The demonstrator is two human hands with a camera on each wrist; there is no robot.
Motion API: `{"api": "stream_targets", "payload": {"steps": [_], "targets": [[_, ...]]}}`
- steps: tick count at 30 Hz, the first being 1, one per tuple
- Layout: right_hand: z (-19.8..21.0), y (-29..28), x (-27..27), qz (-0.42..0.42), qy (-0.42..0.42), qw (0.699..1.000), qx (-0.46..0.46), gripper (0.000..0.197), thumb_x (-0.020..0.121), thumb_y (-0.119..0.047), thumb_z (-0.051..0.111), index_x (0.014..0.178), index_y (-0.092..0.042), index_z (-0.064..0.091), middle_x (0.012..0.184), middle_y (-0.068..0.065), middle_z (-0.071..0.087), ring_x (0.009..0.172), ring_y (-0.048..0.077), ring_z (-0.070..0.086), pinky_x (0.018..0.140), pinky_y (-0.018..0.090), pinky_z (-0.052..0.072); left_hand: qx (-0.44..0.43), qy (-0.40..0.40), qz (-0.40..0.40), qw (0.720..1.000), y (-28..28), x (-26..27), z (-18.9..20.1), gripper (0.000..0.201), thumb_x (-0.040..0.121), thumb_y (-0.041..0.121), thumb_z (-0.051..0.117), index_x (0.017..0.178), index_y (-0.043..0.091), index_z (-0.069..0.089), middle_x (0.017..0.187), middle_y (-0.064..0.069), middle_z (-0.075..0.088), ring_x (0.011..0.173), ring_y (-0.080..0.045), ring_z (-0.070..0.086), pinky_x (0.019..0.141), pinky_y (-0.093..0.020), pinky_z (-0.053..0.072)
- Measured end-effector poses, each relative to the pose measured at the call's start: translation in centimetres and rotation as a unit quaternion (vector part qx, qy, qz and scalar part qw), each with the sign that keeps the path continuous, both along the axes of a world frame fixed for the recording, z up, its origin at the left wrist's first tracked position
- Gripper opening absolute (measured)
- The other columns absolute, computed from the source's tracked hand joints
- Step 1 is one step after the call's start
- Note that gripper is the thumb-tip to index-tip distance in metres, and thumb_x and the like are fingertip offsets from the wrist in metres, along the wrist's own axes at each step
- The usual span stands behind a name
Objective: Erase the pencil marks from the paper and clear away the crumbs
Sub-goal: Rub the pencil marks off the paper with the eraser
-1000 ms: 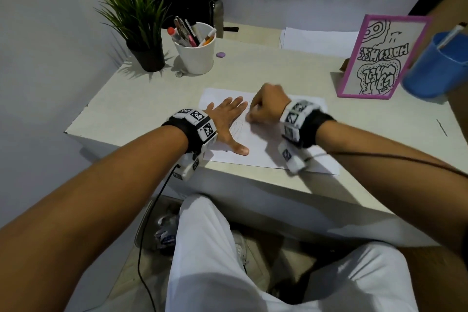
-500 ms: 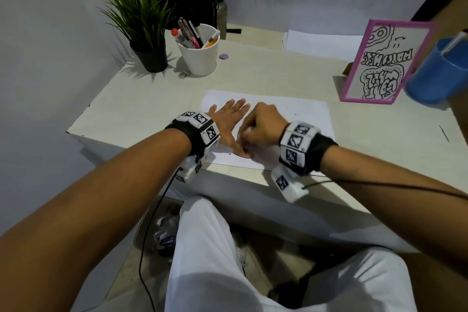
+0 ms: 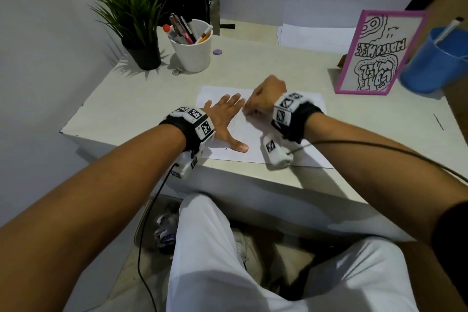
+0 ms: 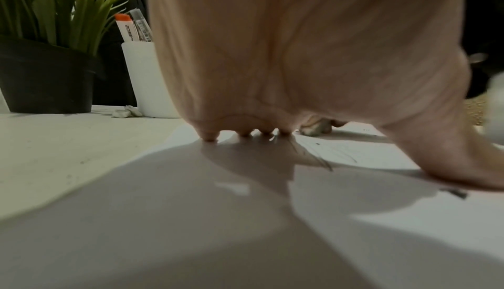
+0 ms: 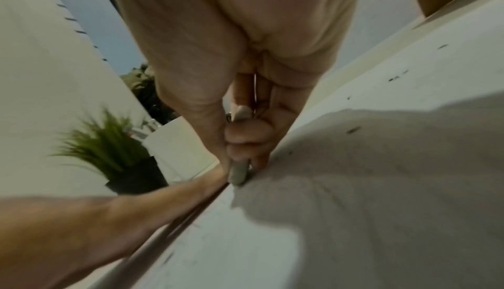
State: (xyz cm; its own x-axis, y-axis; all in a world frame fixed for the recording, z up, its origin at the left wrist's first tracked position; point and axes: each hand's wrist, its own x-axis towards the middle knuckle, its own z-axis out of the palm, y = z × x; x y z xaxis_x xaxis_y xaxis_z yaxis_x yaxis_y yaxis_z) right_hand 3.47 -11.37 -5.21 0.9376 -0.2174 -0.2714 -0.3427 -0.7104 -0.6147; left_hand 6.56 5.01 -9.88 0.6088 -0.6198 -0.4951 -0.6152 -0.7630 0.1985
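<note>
A white sheet of paper (image 3: 255, 144) with faint pencil lines lies near the desk's front edge. My left hand (image 3: 225, 119) lies flat on its left part, fingers straight and spread, thumb pressed down near the front. My right hand (image 3: 263, 101) is curled just right of those fingers and pinches a small grey eraser (image 5: 238, 173), whose tip touches the paper (image 5: 381, 185). The same eraser (image 4: 316, 128) shows beyond my left fingertips (image 4: 210, 137). Dark crumbs (image 5: 353, 130) are scattered over the sheet.
A white pen cup (image 3: 192, 48) and a potted plant (image 3: 136, 30) stand at the back left, with a small purple disc (image 3: 217, 52) beside them. A pink-framed drawing (image 3: 377, 53) and a blue cup (image 3: 435, 61) are at the right. More paper (image 3: 311, 35) lies at the back.
My right hand slid toward me with the eraser half a second ago and is now back farther up the sheet. My left hand has stayed flat on the paper.
</note>
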Motion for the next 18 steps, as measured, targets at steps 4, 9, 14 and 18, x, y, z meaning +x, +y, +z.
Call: {"api": "stream_targets", "payload": {"steps": [4,9,14,18], "targets": [[-1.7,1.9,-1.4,0.053,-0.019,0.998,-0.014,0.025,0.06,-0.02,0.08,0.079,-0.004,0.078,0.074,0.005,0.074,0.072,0.016,0.071,0.06,0.028,0.059,-0.005,-0.005,0.001,1.0,-0.3,-0.1,0.1,0.136,0.059,0.079,0.067,0.152,0.029,-0.019,0.16,0.005,-0.025,0.148,-0.02,-0.02,0.117,-0.055,-0.007],[-0.3,0.2,-0.2,0.023,0.013,1.0,0.007,0.027,0.054,-0.023,0.088,0.077,-0.011,0.081,0.075,0.004,0.077,0.081,0.017,0.074,0.071,0.032,0.063,-0.005,-0.006,0.0,1.0,-0.2,0.1,0.1,0.137,0.058,0.085,0.061,0.152,0.028,-0.02,0.159,0.007,-0.027,0.147,-0.019,-0.021,0.118,-0.054,-0.008],[-1.7,2.4,-2.0,0.099,0.024,0.995,-0.009,0.021,0.063,-0.015,0.082,0.082,-0.006,0.08,0.078,0.006,0.076,0.07,0.012,0.067,0.059,0.024,0.056,-0.009,-0.014,0.001,1.0,-0.4,0.0,0.1,0.137,0.061,0.077,0.069,0.152,0.028,-0.019,0.16,0.004,-0.025,0.148,-0.021,-0.02,0.118,-0.056,-0.006],[-0.4,0.5,-0.1,0.044,0.025,0.999,0.011,0.028,0.055,-0.024,0.089,0.079,-0.012,0.082,0.077,0.003,0.077,0.082,0.017,0.074,0.076,0.035,0.062,-0.006,-0.009,0.0,1.0,-0.3,0.0,0.2,0.137,0.059,0.083,0.063,0.152,0.028,-0.021,0.159,0.005,-0.026,0.147,-0.02,-0.021,0.117,-0.056,-0.008]]}}
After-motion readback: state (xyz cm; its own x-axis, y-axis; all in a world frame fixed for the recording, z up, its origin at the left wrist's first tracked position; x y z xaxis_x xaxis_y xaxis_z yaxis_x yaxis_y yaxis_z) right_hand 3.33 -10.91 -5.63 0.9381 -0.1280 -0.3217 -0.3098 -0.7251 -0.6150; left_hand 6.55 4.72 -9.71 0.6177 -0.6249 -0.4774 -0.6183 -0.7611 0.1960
